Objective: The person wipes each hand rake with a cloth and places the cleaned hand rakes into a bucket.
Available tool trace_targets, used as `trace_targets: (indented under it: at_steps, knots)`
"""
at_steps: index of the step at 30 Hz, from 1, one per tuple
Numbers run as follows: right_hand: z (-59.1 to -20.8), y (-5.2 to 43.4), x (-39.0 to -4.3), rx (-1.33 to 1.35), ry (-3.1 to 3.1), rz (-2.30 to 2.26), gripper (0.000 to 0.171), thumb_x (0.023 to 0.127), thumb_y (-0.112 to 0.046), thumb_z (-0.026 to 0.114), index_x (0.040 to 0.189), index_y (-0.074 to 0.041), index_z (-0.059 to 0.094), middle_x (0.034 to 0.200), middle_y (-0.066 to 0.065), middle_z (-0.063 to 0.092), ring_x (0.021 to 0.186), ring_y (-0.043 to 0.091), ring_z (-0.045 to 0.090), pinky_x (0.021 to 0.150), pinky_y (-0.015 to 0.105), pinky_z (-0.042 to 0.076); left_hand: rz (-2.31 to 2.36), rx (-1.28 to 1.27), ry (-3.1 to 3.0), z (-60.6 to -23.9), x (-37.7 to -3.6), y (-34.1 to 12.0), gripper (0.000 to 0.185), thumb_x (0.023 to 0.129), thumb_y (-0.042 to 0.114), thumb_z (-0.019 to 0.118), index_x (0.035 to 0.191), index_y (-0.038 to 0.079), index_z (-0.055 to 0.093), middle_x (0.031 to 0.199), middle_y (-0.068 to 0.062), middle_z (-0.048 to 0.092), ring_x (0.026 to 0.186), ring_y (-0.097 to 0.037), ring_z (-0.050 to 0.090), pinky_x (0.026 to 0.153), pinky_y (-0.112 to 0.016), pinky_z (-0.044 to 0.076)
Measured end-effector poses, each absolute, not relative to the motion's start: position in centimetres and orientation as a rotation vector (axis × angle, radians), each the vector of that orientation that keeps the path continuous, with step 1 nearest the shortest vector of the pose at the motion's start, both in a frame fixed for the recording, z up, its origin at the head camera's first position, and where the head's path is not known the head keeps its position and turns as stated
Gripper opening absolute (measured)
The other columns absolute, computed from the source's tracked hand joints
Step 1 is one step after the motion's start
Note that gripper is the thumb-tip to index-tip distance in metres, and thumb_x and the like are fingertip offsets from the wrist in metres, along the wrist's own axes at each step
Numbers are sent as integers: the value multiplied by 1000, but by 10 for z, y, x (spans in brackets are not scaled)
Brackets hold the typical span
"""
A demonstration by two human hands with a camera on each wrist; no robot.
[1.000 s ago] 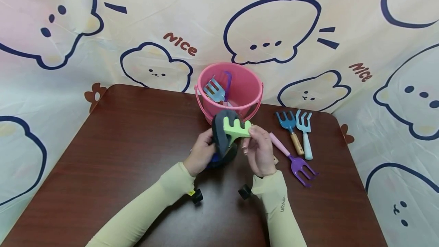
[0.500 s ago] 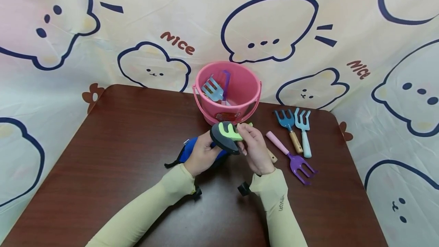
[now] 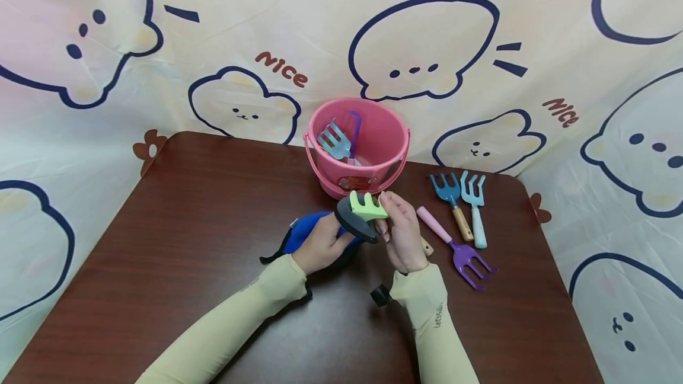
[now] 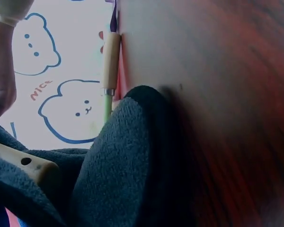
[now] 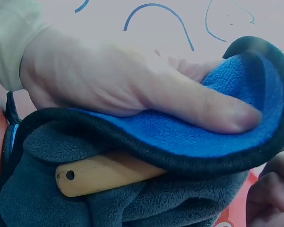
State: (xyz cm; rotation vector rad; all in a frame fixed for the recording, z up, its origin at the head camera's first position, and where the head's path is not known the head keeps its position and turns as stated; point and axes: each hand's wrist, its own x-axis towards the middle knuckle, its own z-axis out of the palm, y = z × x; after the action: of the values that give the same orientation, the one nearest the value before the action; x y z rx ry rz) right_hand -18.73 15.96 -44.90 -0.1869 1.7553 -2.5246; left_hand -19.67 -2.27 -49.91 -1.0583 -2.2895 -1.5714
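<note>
My left hand (image 3: pixel 328 236) grips a blue and grey fleece cloth (image 3: pixel 304 233) folded round the wooden handle (image 5: pixel 104 172) of a green rake (image 3: pixel 367 207). Its thumb (image 5: pixel 203 106) presses the blue side of the cloth (image 5: pixel 217 137). My right hand (image 3: pixel 386 215) pinches the green rake head just in front of the pink bucket (image 3: pixel 373 135). The rake's shaft is hidden inside the cloth. In the left wrist view the grey fleece (image 4: pixel 118 165) fills the frame, with the handle end (image 4: pixel 23 163) poking out.
The bucket holds a light blue rake (image 3: pixel 333 140) and a purple-handled tool (image 3: pixel 354 129). To the right on the brown table (image 3: pixel 187 206) lie a blue fork (image 3: pixel 450 200), a light blue fork (image 3: pixel 474 206) and a purple fork (image 3: pixel 453 248). Another wooden handle (image 3: pixel 427 248) shows behind my right hand.
The cloth has come down from behind the rake head and now wraps the shaft below it. Both hands have dropped lower, and the cloth's blue tail lies out to the left.
</note>
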Motion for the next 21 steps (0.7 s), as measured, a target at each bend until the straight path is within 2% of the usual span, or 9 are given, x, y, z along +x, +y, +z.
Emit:
trace_targets:
  at_steps: [7,14,18,21]
  knots:
    - [-449,161,-188,-196,1750,-2526,34,111,-31,49,83,-15,61,54,-7,45,46,8,39,50,23,31,-1547,-1057,-2319,-505,-200,-23,46,99,8,68,142,-2,54,134,-19,68,112,-28,70,104,-48,54]
    - [-449,165,-187,-156,1776,-2528,35,110,-31,50,82,-14,61,54,-5,45,47,10,38,53,35,19,-1489,-1049,-2374,-506,-199,-20,49,98,10,70,142,-1,53,135,-18,67,115,-29,70,104,-48,54]
    - [-449,165,-188,-154,1780,-2517,35,111,-31,49,83,-15,61,55,-5,46,47,13,37,51,28,25,-1510,-1022,-2386,-506,-198,-20,47,98,9,70,140,-3,53,132,-19,68,111,-29,70,103,-49,54]
    - [-448,166,-189,-145,1789,-2519,35,111,-32,48,83,-15,61,55,-5,47,48,14,37,51,23,32,-1610,-991,-2369,-506,-198,-20,47,98,8,69,141,-3,52,134,-19,67,114,-30,70,104,-49,53]
